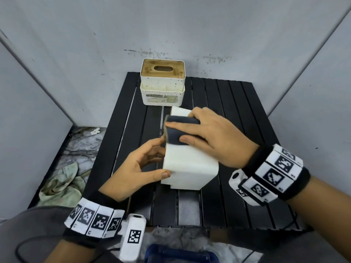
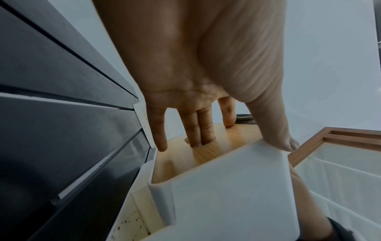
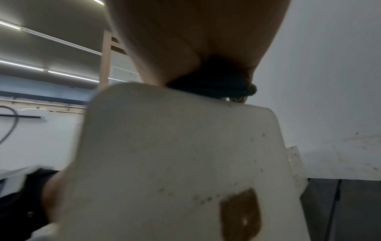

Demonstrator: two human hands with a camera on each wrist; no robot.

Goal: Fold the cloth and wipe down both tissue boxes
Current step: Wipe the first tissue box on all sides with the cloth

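A plain white tissue box point(image 1: 190, 166) lies on its side mid-table, wooden lid point(image 2: 216, 151) facing left. My left hand point(image 1: 160, 157) grips it: two fingers sit in the lid's slot and the thumb presses the white near face point(image 2: 226, 187). A folded dark cloth point(image 1: 174, 131) lies on the box's upper face at the far left corner. My right hand point(image 1: 201, 130) holds the cloth there, thumb on top, fingers curled over its far edge; in the right wrist view the cloth point(image 3: 216, 86) is bunched under the palm. The speckled white tissue box point(image 1: 162, 82) with a wooden lid stands upright at the table's back.
The black slatted table point(image 1: 237, 111) is hemmed by grey walls behind and on both sides. A crumpled greenish rag point(image 1: 62, 185) lies on the marbled floor to the left. A blue object point(image 1: 180, 253) sits below the table's near edge.
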